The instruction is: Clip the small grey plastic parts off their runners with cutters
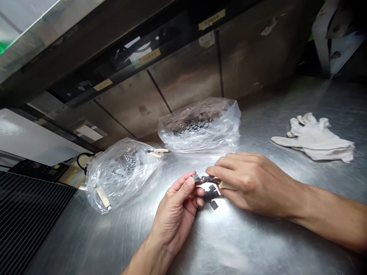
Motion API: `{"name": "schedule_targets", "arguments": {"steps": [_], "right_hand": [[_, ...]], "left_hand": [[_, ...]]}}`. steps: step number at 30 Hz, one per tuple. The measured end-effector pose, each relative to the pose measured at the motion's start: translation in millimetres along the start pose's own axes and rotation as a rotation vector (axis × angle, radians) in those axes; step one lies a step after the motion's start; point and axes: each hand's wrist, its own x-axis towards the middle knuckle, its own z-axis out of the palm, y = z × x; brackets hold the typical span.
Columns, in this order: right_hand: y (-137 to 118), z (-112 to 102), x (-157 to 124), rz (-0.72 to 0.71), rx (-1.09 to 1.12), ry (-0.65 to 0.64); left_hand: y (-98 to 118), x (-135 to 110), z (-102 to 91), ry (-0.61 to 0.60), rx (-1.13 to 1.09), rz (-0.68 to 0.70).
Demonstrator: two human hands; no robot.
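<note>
Head view, stainless steel counter [258, 244]. The row of small dark gray blocks [207, 178] is held above the counter, between the 2 hands. The left hand [173, 214] pinches the row's left end, its thumb and fingers [190, 182] narrowly closed on it. The right hand [252, 183] grips the right end, its fingers [220, 170] closed over the blocks and a pale strip [226, 185]. Several loose dark blocks [212, 198] lie on the counter just below the row. Far left, a clear plastic bag [120, 175] of dark gray blocks lies near a small pale-handled tool [157, 152]. Farther back, a 2nd bag [199, 128] holds similar blocks. White cloth gloves [314, 137] lie to the far right.
</note>
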Motion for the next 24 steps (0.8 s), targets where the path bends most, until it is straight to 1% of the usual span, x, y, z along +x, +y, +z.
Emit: {"name": "schedule_targets", "arguments": {"steps": [6, 12, 24], "right_hand": [[-0.4, -1.6, 0.6, 0.006, 0.025, -0.020], [-0.1, -3.0, 0.0, 0.013, 0.039, -0.046], [-0.4, -3.2, -2.0, 0.052, 0.020, -0.145]], "left_hand": [[0.6, -0.2, -0.5, -0.004, -0.005, -0.002], [0.1, 2.9, 0.6, 0.026, 0.000, -0.002], [-0.5, 3.0, 0.0, 0.060, 0.032, 0.013]]}}
